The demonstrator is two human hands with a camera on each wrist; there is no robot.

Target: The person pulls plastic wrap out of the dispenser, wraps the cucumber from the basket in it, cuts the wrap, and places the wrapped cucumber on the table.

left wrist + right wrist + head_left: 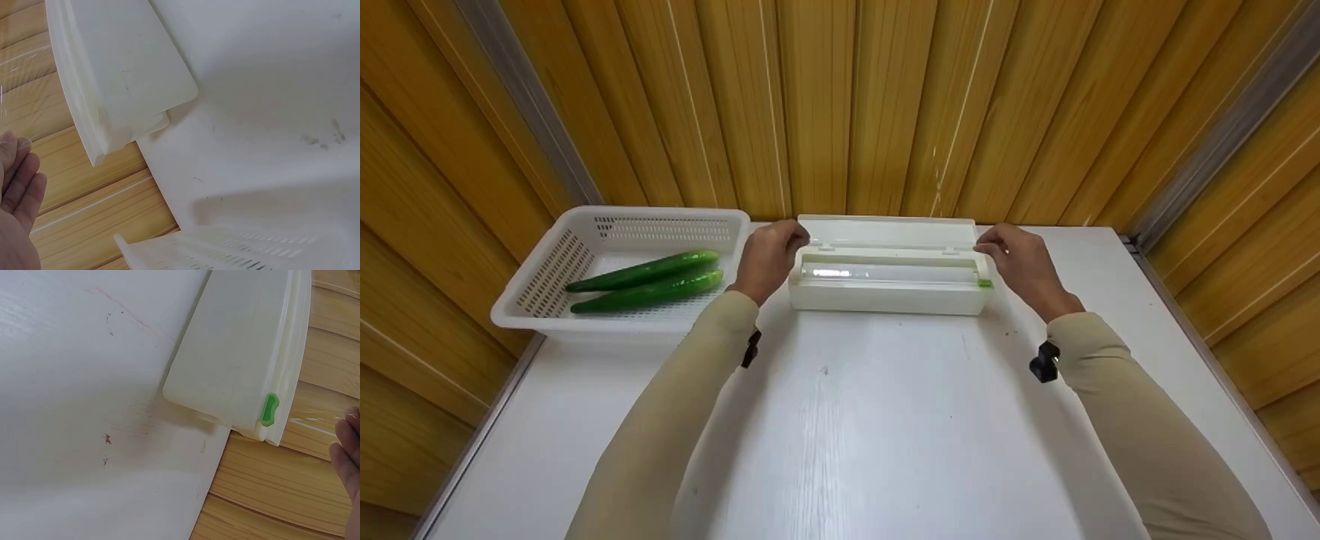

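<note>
Left hand (769, 259) and right hand (1020, 262) each pinching clear plastic film (889, 273), its roll inside an open, long white plastic box (889, 301) on the white table (885, 420), two slender green cucumbers (652, 292) in a slotted white plastic basket (615, 324) at left.

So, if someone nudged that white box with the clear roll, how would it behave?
The white box would probably slide rather than tip, being long and low. Its open lid may flop, since it looks hinged along the back. The clear roll inside might turn, as it looks round.
</note>
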